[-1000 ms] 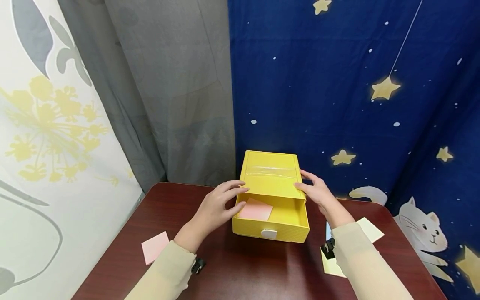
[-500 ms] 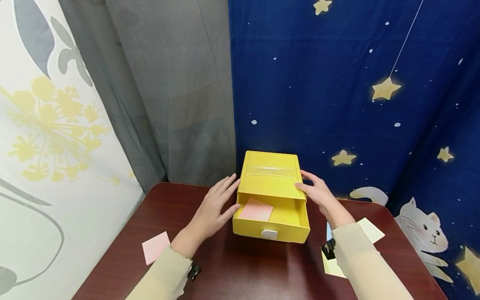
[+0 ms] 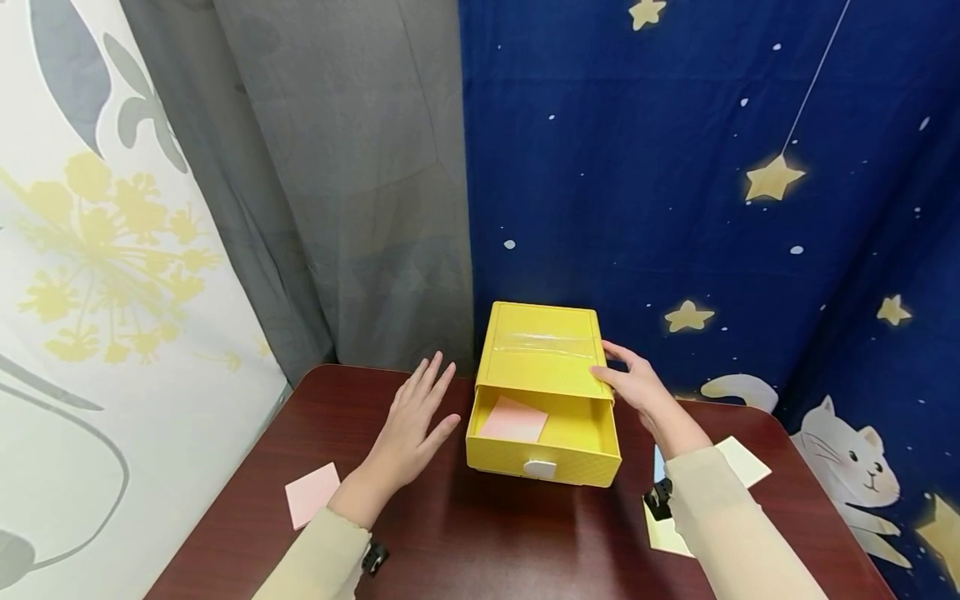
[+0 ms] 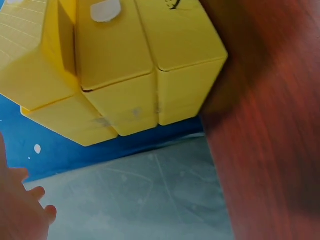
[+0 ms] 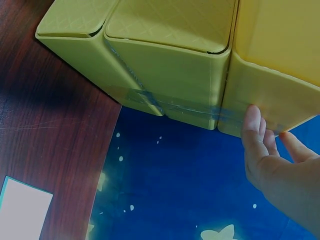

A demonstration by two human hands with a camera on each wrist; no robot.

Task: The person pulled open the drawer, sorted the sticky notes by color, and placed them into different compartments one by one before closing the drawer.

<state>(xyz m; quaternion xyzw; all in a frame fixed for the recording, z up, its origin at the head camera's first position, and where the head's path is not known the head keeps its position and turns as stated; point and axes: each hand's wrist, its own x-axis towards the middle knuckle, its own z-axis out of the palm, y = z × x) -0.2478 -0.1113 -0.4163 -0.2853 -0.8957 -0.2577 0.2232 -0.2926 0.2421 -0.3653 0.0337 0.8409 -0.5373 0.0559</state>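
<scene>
A yellow drawer unit (image 3: 536, 329) of three stacked drawers stands on the table, clear tape across its top. Its top drawer (image 3: 495, 454), with a white pull tab (image 3: 540, 469), is slid out toward me. A pink sticky note (image 3: 513, 419) lies inside at the left. My right hand (image 3: 641, 390) holds the unit's upper right edge, thumb on top and fingers against the side (image 5: 280, 160). Apart from the unit, my left hand (image 3: 397, 429) hovers to its left, fingers spread and holding nothing. Only some of its fingertips (image 4: 37, 193) show in the left wrist view.
On the dark red table (image 3: 517, 550), another pink note (image 3: 309, 496) lies at the left. Beside my right forearm are a pale note (image 3: 744, 461), a yellow note (image 3: 666, 535) and a partly hidden blue one (image 3: 658, 463). Grey and blue curtains (image 3: 555, 200) hang behind.
My left hand has moved away from the unit's left edge, leftward, and its fingers have straightened. The right hand and the drawer stay where they were.
</scene>
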